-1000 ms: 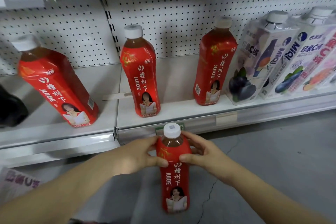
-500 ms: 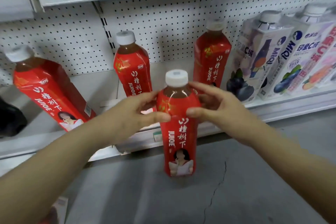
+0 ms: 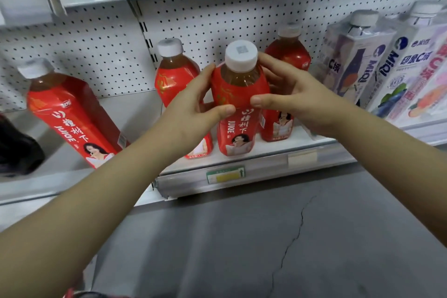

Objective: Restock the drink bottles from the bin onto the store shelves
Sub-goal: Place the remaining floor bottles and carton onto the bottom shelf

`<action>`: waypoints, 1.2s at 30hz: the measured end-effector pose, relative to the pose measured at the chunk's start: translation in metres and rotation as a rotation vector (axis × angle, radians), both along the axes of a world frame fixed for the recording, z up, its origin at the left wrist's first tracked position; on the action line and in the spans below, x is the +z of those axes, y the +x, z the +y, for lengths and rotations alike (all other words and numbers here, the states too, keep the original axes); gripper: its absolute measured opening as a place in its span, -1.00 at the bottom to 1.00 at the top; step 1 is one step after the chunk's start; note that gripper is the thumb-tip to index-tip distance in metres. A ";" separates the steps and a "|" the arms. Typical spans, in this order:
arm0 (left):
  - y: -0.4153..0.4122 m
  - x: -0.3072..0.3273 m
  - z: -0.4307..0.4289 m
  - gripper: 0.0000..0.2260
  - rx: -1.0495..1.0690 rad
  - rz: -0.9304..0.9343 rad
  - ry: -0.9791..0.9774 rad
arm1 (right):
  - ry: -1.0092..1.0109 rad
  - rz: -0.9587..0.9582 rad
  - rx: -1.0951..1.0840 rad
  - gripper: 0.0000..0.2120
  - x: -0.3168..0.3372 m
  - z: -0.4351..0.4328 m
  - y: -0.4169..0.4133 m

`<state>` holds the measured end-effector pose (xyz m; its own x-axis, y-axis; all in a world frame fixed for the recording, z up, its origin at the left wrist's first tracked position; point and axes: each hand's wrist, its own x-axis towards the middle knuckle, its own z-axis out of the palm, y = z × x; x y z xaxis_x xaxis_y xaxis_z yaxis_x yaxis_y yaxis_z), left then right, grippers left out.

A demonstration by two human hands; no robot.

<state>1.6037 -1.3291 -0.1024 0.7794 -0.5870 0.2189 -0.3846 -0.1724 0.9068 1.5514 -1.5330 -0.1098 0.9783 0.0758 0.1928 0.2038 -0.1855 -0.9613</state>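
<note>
White pegboard wall (image 3: 96, 55) — cracked grey floor (image 3: 242, 237)

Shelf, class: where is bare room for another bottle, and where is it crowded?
Bare shelf lies between the far-left red bottle and the middle red bottle. Crowded rightward: the held bottle, the rear red bottle and cartons.

Glossy plastic against dull painted metal

The front juice bottle (image 3: 238, 104) is clear, smooth plastic at the shoulder and wrapped below in shiny red film that creases and catches the light. Its cap (image 3: 241, 55) is matt white plastic. The shelf (image 3: 273, 150) looks like painted metal — pale, smooth, dull — backed by a perforated pegboard panel (image 3: 217, 19) of the same finish. A clear plastic strip (image 3: 266, 172) along the front edge holds a paper tag (image 3: 225, 175). The carton-shaped packs (image 3: 358, 60) have a soft sheen on their printed faces. The floor (image 3: 338, 237) is matt grey concrete — rough and cracked.
</note>
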 end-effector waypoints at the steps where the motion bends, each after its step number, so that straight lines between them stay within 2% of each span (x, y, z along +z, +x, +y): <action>1: 0.001 -0.004 0.000 -0.36 0.005 0.015 0.006 | 0.011 0.010 0.007 -0.25 -0.006 -0.001 0.002; 5: 0.006 -0.017 -0.003 -0.39 0.024 0.025 -0.006 | 0.060 0.008 0.025 -0.31 -0.020 -0.003 0.010; 9: 0.020 -0.023 -0.011 -0.39 0.058 0.043 -0.012 | 0.034 0.013 0.005 -0.25 -0.021 -0.007 0.022; 14: 0.034 -0.034 -0.022 -0.40 0.157 -0.062 0.096 | 0.022 0.041 -0.030 -0.22 -0.022 -0.002 0.039; 20: 0.036 -0.088 -0.036 -0.40 0.212 -0.021 0.115 | 0.032 0.054 -0.142 -0.52 -0.043 0.008 0.047; 24: 0.037 -0.117 -0.035 -0.50 0.309 -0.018 0.153 | 0.008 0.107 -0.193 -0.51 -0.078 0.009 0.045; 26: 0.032 -0.128 -0.040 -0.52 0.325 0.068 0.130 | -0.025 0.118 -0.237 -0.50 -0.095 0.010 0.045; 32: 0.020 -0.143 -0.063 -0.61 0.576 0.120 -0.048 | -0.125 0.079 -0.316 -0.50 -0.121 0.023 0.046; 36: 0.019 -0.143 -0.068 -0.60 0.561 0.146 -0.078 | -0.080 0.073 -0.353 -0.53 -0.124 0.019 0.051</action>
